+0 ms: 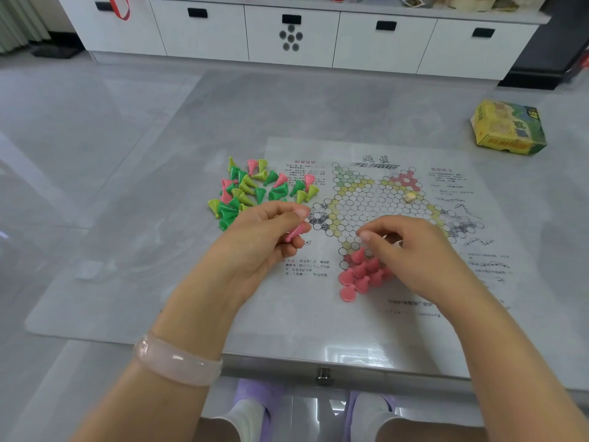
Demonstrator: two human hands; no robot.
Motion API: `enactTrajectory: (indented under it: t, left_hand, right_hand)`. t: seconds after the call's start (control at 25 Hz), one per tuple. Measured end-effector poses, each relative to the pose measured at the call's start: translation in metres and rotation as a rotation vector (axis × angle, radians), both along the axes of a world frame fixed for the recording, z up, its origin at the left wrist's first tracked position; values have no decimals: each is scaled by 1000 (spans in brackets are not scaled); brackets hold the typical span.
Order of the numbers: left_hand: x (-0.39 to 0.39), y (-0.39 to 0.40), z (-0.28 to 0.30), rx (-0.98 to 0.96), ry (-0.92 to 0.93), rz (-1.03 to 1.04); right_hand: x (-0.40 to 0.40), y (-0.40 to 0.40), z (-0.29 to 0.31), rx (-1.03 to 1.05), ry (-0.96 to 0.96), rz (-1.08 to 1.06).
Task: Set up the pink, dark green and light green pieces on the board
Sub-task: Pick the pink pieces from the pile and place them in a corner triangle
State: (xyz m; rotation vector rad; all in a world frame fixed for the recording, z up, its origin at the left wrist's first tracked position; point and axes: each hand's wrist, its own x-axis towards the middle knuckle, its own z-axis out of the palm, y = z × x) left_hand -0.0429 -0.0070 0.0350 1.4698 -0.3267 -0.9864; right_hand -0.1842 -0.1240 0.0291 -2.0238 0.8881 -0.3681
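Gripping pink piece [294, 232], left hand [261, 237]

Left grip [274, 231] curled, pinching; right grip [411, 247] fingers curled.

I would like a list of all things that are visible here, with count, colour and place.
board: one, white printed sheet, on the table.
standing pieces: about ten, pink, near corner of the board.
loose pieces: a heap, pink, dark green, light green, left of the board.
die: one, cream, on the board.
box: one, yellow and green, far right on the table.
table: one, grey.
cabinet: one, white, behind.
bracelet: one, pale pink, left wrist.
left hand: holds a pink piece.
right hand: fingers curled over the standing pieces.
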Motion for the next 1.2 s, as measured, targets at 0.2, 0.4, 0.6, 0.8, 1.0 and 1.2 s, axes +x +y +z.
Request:
enactTrajectory:
  t: [0.2, 0.4, 0.6, 0.8, 1.0, 1.2]
  left_hand:
    - [-10, -6, -1, -16, 76, -80]
    - [-16, -9, -4, -56, 154, -42]
    - [-18, -9, -8, -112, 191, 1]
    - [-16, -9, -9, -176, 248, 40]
    - [-15, -9, -9, -175, 271, 69]
    - [-14, -9, -9, -190, 293, 69]
  right_hand:
    - [8, 22, 10, -40, -272, 150]
    - [12, 25, 5, -278, -279, 285]
    - [15, 28, 0, -370, -276, 305]
    - [15, 26, -1, -322, -280, 282]
    - [14, 26, 0, -377, -271, 298]
    - [15, 26, -1, -504, -249, 316]
